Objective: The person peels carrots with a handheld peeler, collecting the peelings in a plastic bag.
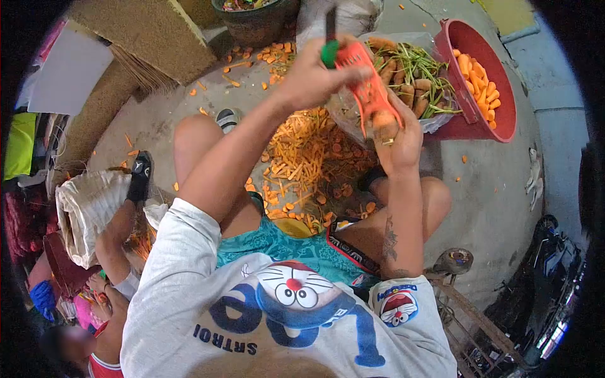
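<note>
My left hand [310, 77] is closed around an orange-red peeler [368, 82] with a holed handle. A green and black piece [329, 51] sticks up beside the same hand; its kind is blurred. My right hand [404, 137] grips a carrot [384, 128], its stem end towards me. The peeler's forked end lies around this carrot. Just beyond my hands is a clear plastic bag [438, 123] of unpeeled carrots [408, 94] and green stalks [423, 63]. Peelings and carrot pieces [296, 151] are heaped on the floor between my legs.
To the right of the bag, a red tub [508, 94] holds peeled carrots [480, 85]. A dark bucket [255, 22] stands at the back. At left are a white sack [94, 211] and another person's arm [116, 236]. A rusty metal frame [479, 315] stands at lower right.
</note>
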A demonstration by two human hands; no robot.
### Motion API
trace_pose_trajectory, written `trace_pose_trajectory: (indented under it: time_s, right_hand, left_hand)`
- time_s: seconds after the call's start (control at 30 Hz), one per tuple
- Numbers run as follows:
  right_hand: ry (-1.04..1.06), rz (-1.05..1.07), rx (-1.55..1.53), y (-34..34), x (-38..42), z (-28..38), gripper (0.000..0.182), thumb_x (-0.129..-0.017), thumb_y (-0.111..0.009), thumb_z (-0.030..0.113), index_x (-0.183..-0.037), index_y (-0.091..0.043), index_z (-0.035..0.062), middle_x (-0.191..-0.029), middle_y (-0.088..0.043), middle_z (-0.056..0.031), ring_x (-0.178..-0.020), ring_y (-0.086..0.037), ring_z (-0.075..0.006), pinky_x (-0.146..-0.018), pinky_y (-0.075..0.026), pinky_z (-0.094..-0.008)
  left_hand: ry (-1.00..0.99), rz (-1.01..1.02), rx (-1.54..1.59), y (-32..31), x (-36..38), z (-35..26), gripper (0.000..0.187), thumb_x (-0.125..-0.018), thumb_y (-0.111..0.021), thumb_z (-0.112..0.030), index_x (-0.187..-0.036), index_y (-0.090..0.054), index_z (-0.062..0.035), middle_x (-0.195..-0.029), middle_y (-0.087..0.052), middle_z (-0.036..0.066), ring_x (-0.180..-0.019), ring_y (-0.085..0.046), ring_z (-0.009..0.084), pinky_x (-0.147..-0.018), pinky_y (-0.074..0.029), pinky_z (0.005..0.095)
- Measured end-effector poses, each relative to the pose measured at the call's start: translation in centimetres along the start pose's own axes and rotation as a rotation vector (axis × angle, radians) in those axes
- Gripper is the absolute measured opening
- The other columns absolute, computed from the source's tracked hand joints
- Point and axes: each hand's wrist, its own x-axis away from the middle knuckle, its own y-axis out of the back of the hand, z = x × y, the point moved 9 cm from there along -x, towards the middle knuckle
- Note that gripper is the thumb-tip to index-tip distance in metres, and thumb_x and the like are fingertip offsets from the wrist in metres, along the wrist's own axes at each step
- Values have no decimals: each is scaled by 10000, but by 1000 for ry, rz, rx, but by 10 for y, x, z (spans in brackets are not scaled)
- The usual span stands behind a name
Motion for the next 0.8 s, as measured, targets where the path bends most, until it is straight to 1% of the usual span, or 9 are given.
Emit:
trace_pose_trajectory:
  time_s: [0.17, 0.23, 0.3, 0.33, 0.4, 0.5, 0.63, 0.7, 0.8]
  right_hand:
    - [-20, 152, -88, -3, 11, -1, 447, -1043, -458, 213, -1394, -522, -57, -1229, -643, -138, -1079, -643, -208, -917, -536, -358]
    - [-33, 254, -144, 6, 7, -2, 429, -1037, -465, 169, -1377, -534, -83, -1322, -626, -143, -1182, -630, -222, -997, -525, -368]
    - [-229, 634, -419, -8, 9, -9, 431, -1039, -462, 175, -1382, -531, -77, -1352, -615, -145, -1228, -612, -230, -1035, -508, -367]
    - [-224, 634, -418, -15, 12, -6, 431, -1039, -462, 175, -1382, -531, -77, -1352, -615, -145, -1228, -612, -230, -1035, -508, -367]
    - [-75, 159, -183, -2, 9, 1, 440, -1041, -469, 204, -1388, -535, -58, -1285, -644, -121, -1122, -648, -210, -927, -555, -351]
    - [-25, 31, -95, -9, 15, 6, 465, -1039, -460, 268, -1402, -516, -16, -1122, -664, -104, -917, -649, -184, -747, -527, -314]
    - [-92, 255, -84, -17, 21, 6, 447, -1039, -490, 262, -1380, -553, -19, -1051, -671, -75, -816, -654, -162, -685, -551, -330]
    - [-91, 274, -134, -12, 14, 5, 446, -1035, -478, 270, -1370, -553, -15, -1042, -667, -80, -812, -628, -161, -672, -510, -309]
    - [-69, 198, -85, -14, 17, 9, 443, -1034, -471, 285, -1358, -552, -5, -1016, -656, -81, -783, -579, -152, -635, -442, -281]
  left_hand:
    - [-172, -88, -135, 37, -21, 13, 250, -874, -804, -192, -1031, -673, -49, -800, -649, -44, -641, -558, 38, -547, -438, 242]
    - [-113, -261, 194, 82, -30, 27, 224, -880, -796, -179, -1010, -668, -49, -792, -653, -36, -658, -590, 55, -561, -461, 240]
    - [-108, -262, 258, 74, -27, 23, 216, -877, -799, -182, -1000, -668, -62, -807, -655, -36, -680, -605, 67, -590, -479, 238]
    - [-63, -249, 116, 51, -20, 17, 225, -875, -801, -183, -1015, -673, -63, -814, -657, -36, -689, -605, 66, -604, -486, 244]
    - [-133, -112, 42, -4, 4, -15, 256, -865, -807, -186, -1053, -686, -62, -853, -673, -29, -723, -611, 64, -651, -511, 263]
    - [-243, -65, -48, -1, -2, -18, 276, -862, -808, -188, -1070, -687, -54, -867, -684, -27, -723, -612, 67, -651, -520, 261]
    - [-160, -317, 135, 75, -28, 6, 223, -894, -770, -165, -1063, -686, -46, -817, -708, -1, -594, -596, 47, -512, -460, 226]
    - [-147, -355, 14, 58, -21, 17, 226, -892, -781, -181, -1046, -682, -49, -818, -699, -5, -639, -630, 71, -561, -494, 228]
    - [-299, -158, -4, -1, 0, -25, 225, -894, -782, -185, -1043, -679, -51, -821, -692, -9, -648, -630, 72, -577, -494, 218]
